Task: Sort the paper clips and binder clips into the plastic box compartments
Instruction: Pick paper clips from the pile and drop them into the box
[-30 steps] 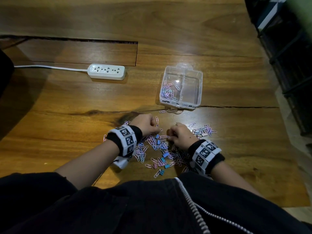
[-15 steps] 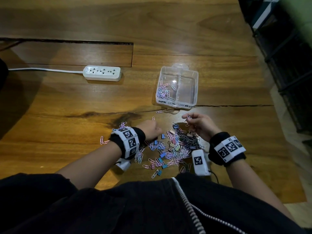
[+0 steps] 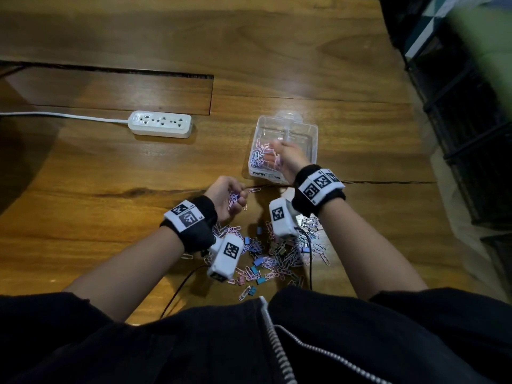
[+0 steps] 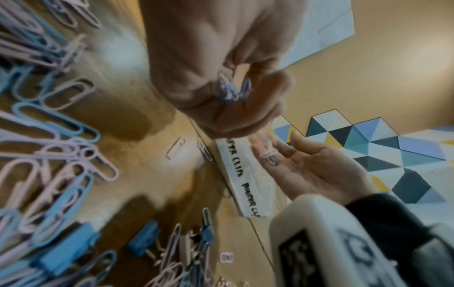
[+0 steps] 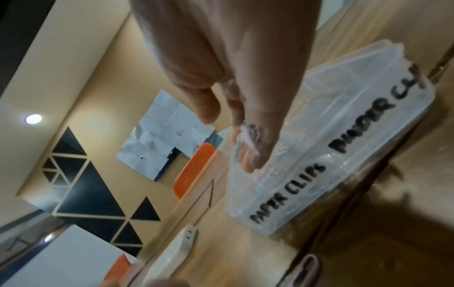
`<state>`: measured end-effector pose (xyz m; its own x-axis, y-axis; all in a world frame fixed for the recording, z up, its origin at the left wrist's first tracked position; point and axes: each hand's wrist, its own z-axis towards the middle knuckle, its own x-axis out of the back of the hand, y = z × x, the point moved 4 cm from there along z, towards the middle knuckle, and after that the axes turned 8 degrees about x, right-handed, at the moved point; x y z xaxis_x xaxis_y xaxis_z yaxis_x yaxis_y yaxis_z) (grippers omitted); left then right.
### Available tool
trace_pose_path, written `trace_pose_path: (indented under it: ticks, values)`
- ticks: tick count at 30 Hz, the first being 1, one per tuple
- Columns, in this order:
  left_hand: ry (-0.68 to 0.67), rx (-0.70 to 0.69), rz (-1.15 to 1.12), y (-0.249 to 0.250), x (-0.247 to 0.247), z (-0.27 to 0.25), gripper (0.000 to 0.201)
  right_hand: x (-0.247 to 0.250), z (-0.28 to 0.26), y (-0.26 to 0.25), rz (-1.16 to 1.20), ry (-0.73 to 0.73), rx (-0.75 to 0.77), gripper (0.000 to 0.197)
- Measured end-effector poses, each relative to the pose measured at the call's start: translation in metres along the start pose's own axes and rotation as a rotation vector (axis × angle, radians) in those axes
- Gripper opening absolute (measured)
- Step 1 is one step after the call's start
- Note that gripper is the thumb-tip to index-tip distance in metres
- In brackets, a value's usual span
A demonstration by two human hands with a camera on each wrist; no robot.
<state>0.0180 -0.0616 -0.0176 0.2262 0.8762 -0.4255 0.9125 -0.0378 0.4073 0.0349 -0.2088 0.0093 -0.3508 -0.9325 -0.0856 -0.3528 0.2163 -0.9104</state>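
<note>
Now the right hand (image 3: pixel 288 156) hangs over the box (image 3: pixel 313 134), fingers spread, a few paper clips (image 5: pixel 249 134) clinging to them above the left compartment. Nearer the body, the left hand (image 3: pixel 225 196) grips a bunch of clips (image 3: pixel 234 199); the box lies just ahead and right of it.

The table (image 3: pixel 83 176) is brown wood with dark streaks. The plastic box (image 3: pixel 314 139) is clear, with black letters on its front. The paper clips (image 3: pixel 257 157) inside are pink, purple and blue. The pile (image 3: pixel 273 259) near the table's front edge has pink and purple paper clips and blue binder clips (image 3: pixel 259 261). The power strip (image 3: pixel 160 124) is white. Both wristbands (image 3: pixel 321 187) are black and white with square patterns.
</note>
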Motion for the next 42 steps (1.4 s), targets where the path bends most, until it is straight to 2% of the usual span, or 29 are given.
trace_pose_path:
  ticks: [1,4,7,10,12,14,15,17,20,22,25,27,30,33,36,39,42]
  values:
    - [0.023,0.016,-0.005,0.003,0.001,0.001,0.013,-0.001,0.002,0.002,-0.07,-0.01,0.009,0.03]
    - [0.011,0.012,-0.049,0.017,-0.003,0.006,0.013,0.0,-0.002,0.008,-0.378,-0.084,0.127,0.031]
    - [-0.026,-0.024,-0.095,0.037,-0.02,0.008,0.016,0.01,-0.009,0.014,-0.61,-0.048,0.312,0.029]
    - [-0.111,-0.061,-0.105,0.055,-0.049,0.005,0.039,0.024,-0.02,0.019,-1.026,0.108,0.478,0.024]
    - [-0.167,-0.062,-0.067,0.061,-0.066,0.005,0.064,0.033,-0.028,0.027,-1.133,0.177,0.426,0.025]
    - [-0.163,-0.06,0.043,0.06,-0.079,0.007,0.074,0.041,-0.033,0.033,-1.133,0.217,0.376,0.025]
    - [-0.146,-0.064,0.118,0.059,-0.084,0.007,0.07,0.045,-0.034,0.034,-1.134,0.231,0.365,0.024]
    - [-0.077,-0.099,0.323,0.055,-0.091,0.009,0.042,0.052,-0.039,0.035,-1.13,0.25,0.345,0.024]
    - [0.089,-0.278,0.739,0.05,-0.09,0.015,0.011,0.069,-0.05,0.038,-1.105,0.299,0.323,0.023]
    - [0.205,-0.413,1.092,0.041,-0.084,0.015,0.015,0.081,-0.059,0.039,-1.054,0.32,0.297,0.021]
    - [0.462,-0.419,1.633,0.018,-0.062,0.021,0.033,0.099,-0.074,0.041,-0.713,0.376,0.31,0.014]
    - [0.556,-0.38,1.742,0.006,-0.045,0.028,0.042,0.113,-0.089,0.044,-0.533,0.485,0.345,0.017]
    - [0.571,-0.43,1.778,-0.005,-0.035,0.033,0.041,0.129,-0.106,0.062,-0.54,0.572,0.272,0.022]
    - [0.527,-0.504,1.893,-0.025,-0.04,0.033,0.039,0.126,-0.112,0.08,-0.749,0.421,0.164,0.022]
    - [0.433,-0.521,1.984,-0.046,-0.048,0.032,0.033,0.114,-0.109,0.089,-0.937,0.233,0.185,0.036]
    - [0.337,-0.539,1.97,-0.054,-0.059,0.027,0.031,0.109,-0.103,0.093,-1.046,0.15,0.185,0.041]
    - [0.282,-0.531,1.938,-0.056,-0.069,0.024,0.041,0.105,-0.102,0.092,-1.205,0.107,0.215,0.032]
